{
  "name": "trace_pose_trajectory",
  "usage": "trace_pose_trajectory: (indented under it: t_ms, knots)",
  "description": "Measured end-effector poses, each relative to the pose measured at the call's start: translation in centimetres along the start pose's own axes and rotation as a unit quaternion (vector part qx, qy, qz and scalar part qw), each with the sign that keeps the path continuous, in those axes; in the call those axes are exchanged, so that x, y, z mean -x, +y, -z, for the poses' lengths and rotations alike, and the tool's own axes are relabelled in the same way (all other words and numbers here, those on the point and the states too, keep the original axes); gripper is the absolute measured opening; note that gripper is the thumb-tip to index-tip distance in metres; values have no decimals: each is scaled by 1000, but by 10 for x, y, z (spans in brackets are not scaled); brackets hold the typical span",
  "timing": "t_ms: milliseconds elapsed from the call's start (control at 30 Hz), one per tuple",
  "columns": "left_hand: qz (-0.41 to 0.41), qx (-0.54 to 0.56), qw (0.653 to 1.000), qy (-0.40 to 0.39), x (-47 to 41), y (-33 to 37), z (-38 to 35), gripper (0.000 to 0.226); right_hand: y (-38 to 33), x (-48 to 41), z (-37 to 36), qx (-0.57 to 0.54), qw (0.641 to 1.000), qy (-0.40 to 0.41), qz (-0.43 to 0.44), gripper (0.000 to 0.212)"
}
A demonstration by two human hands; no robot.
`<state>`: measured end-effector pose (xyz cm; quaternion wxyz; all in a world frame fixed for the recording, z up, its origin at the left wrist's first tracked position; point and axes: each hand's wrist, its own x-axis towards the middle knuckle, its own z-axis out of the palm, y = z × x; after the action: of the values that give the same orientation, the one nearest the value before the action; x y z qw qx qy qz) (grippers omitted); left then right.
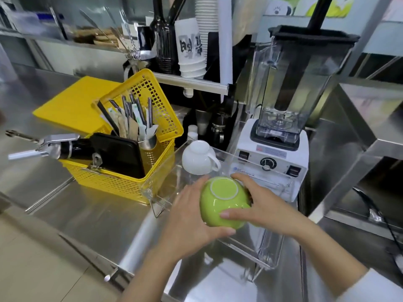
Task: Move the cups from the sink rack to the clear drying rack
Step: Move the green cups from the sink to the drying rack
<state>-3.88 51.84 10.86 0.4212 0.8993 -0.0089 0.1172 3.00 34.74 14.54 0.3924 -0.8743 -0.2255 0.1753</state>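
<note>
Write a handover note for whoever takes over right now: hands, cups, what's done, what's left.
Left hand and right hand: both grip the green cup, upside down, over the clear rack.
White cup: already upside down at the rack's far end.
Done: white cup placed.
Left: set the green cup down in the rack, near side looks free. The sink rack is out of view, so check it for more cups.

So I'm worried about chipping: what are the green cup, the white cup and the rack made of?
Green cup: likely glazed ceramic, glossy with an unglazed pale foot ring. White cup: likely glazed ceramic too, smooth sheen. Clear drying rack: see-through hard plastic, probably acrylic.
</note>
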Motion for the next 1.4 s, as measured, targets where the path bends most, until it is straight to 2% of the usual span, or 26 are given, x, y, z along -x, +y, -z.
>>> trace_pose_trajectory:
  t_ms: [100, 233, 433, 667, 800, 867, 1067, 1233, 1400]
  knots:
    - [-28, -29, 999, -19, -1, 10, -11, 101, 10, 9, 9, 47, 999, -6, -17, 69]
    - [-34, -26, 999, -22, 2, 20, -21, 95, 18, 18, 13, 90, 996, -1, -27, 73]
    - [-1, -29, 998, -54, 7, 28, -25, 94, 27, 24, 11, 135, 990, 16, -25, 83]
    - [20, -11, 994, -103, 5, 32, -16, 92, 32, 26, 8, 119, 993, 15, 5, 82]
    - [3, -59, 990, -131, 3, 35, -9, 85, 37, 30, 14, 88, 994, 65, 15, 97]
    - [-16, -90, 990, -104, -1, 41, -7, 81, 42, 37, 21, 42, 994, 96, 16, 98]
    - [-115, -98, 987, -49, -10, 90, -35, 74, 69, 74, 55, -13, 972, 235, 24, 73]
    - [-200, -62, 974, -87, -14, 142, -93, 64, 115, 119, 87, 10, 975, 221, -22, 88]
    - [-249, -42, 953, -165, -11, 182, -174, 62, 170, 170, 118, 18, 963, 254, -88, 90]
